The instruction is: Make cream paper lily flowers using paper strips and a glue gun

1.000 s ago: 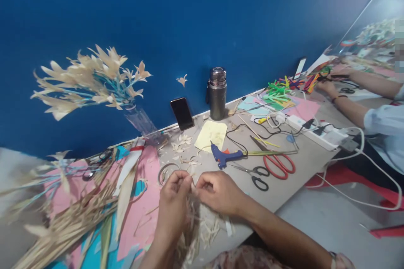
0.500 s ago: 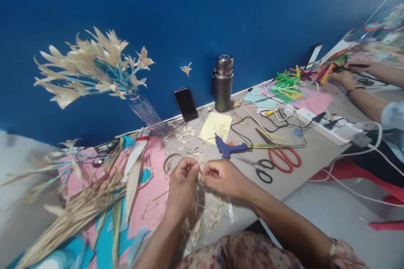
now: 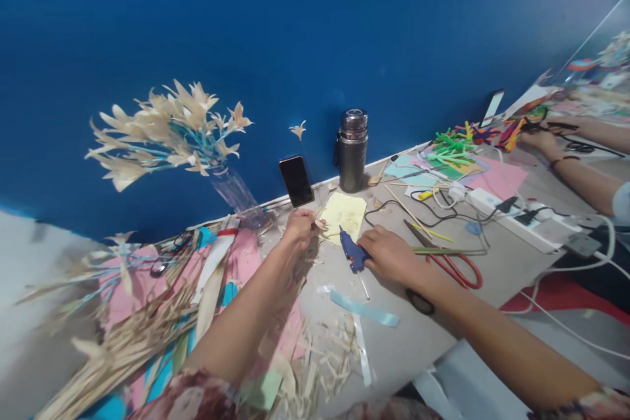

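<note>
My left hand [image 3: 299,228] is closed in a pinch beside the yellow paper [image 3: 339,213], with a small pale husk piece [image 3: 319,224] at its fingertips. My right hand [image 3: 394,254] has its fingers closed round the handle of a blue glue gun [image 3: 352,252]. The gun's nozzle points away from me, toward the yellow paper. Under my right forearm, black-handled scissors [image 3: 420,302] are mostly hidden. Red-handled scissors [image 3: 475,270] lie just right of that arm. Pale husk scraps [image 3: 329,354] and a light blue ribbon strip [image 3: 364,309] lie between my forearms.
A clear vase [image 3: 233,193] holds husk flowers [image 3: 167,131]. A phone [image 3: 296,180] and a metal flask [image 3: 353,154] stand by the blue wall. Dried husks [image 3: 128,335] spread at left. A power strip [image 3: 512,216] with cables lies right, near another person's arms [image 3: 581,167].
My hands, together before, have parted. The left has moved forward; the right has moved to the glue gun and taken hold, turning it. The view has shifted, showing the blue ribbon strip.
</note>
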`<state>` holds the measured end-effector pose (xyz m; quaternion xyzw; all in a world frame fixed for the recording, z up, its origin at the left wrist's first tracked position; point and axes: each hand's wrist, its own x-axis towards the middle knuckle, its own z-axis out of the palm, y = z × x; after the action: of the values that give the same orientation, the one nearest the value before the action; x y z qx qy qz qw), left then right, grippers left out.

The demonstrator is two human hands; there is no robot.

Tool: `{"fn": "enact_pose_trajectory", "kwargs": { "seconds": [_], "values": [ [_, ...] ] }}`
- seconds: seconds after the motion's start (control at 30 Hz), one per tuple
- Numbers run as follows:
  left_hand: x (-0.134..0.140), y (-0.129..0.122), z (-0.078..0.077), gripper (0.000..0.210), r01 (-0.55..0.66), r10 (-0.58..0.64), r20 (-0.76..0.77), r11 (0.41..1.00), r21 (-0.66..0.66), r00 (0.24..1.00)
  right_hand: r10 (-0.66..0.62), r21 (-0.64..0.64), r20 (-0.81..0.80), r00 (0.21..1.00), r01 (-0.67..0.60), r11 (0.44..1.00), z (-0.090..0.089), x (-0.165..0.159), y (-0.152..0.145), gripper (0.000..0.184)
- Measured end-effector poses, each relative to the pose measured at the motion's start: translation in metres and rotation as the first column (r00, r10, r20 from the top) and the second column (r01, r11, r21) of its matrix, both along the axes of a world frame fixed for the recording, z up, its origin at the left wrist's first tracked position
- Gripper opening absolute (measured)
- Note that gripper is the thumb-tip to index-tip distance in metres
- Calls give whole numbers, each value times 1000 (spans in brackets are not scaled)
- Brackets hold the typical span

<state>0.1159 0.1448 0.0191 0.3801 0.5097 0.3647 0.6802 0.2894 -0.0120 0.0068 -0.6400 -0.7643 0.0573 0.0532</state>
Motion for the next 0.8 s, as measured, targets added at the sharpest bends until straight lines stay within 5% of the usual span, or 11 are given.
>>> {"fn": "enact_pose_trajectory", "kwargs": {
  "seconds": [0.17,0.37,0.43,0.5,0.6,0.8],
  "values": [
    [-4,5,-20,14,-29,28,-44,1000,-13,999,12,13,-73,997,-11,1000,-4,3,1,21],
    [-6,1,-25,22,-71,71,-25,997,21,997,35,136,-352,935,14,991,-4,37,-5,34],
    [-6,1,-24,22,-75,75,-19,997,23,997,-33,108,-546,837,109,988,-1,49,-13,36],
    [-7,1,-20,21,-73,73,-12,997,25,997,-124,-3,-750,649,185,983,3,56,-23,36],
    [-10,-1,-9,18,-63,64,-4,997,32,998,-176,-97,-883,435,196,976,12,50,-37,35],
    [-5,-17,15,15,5,-7,28,998,59,1000,-144,-43,-829,540,195,980,32,9,-46,39]
  ]
}}
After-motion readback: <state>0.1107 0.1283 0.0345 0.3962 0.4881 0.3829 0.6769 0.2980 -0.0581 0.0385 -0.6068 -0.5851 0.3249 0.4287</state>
